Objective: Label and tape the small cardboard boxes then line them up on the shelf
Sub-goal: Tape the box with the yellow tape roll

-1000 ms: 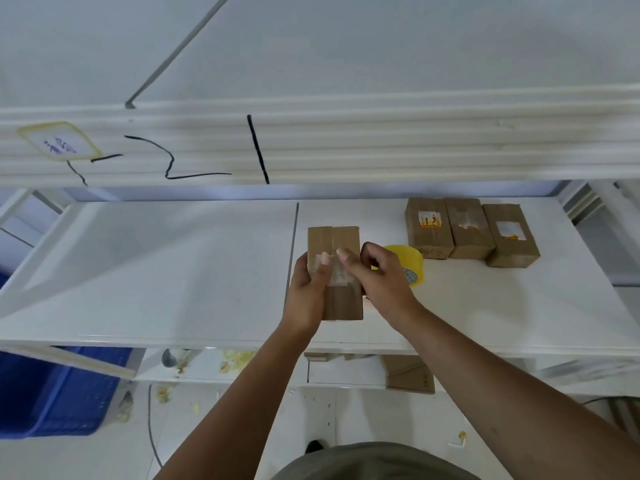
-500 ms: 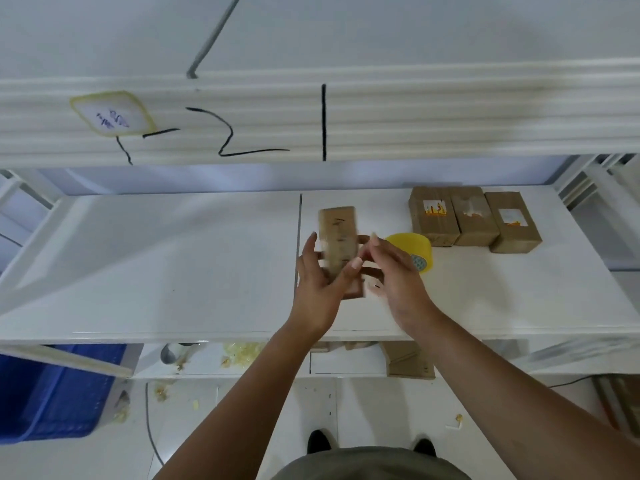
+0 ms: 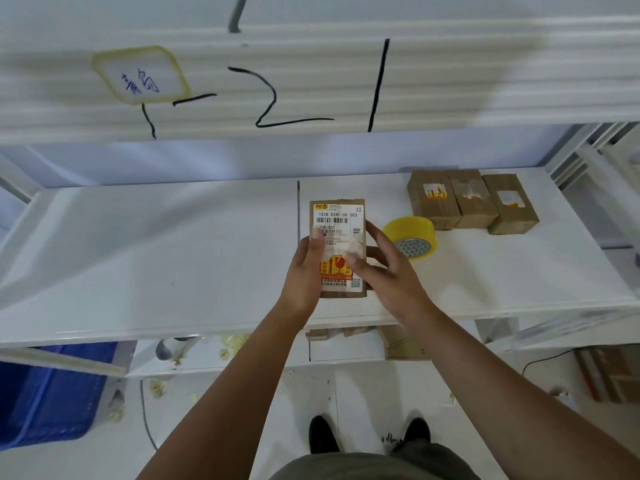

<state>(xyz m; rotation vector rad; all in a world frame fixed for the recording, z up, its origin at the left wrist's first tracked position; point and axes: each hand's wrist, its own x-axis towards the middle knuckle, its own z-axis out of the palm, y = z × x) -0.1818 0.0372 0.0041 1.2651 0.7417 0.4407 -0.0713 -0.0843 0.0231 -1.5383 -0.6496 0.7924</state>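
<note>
White shelf (image 3: 173, 258) under both hands' fingers (image 3: 317, 237) gripping a labelled box (image 3: 341, 216)

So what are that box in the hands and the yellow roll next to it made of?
The held box looks like plain brown cardboard, matte, with a printed paper label stuck on its face. The yellow roll appears to be glossy plastic packing tape, judging by its translucent sheen; its core is probably cardboard.

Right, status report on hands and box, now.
Left hand and right hand both grip labelled box, label up. Tape roll beside it. Three boxes lined up.
</note>
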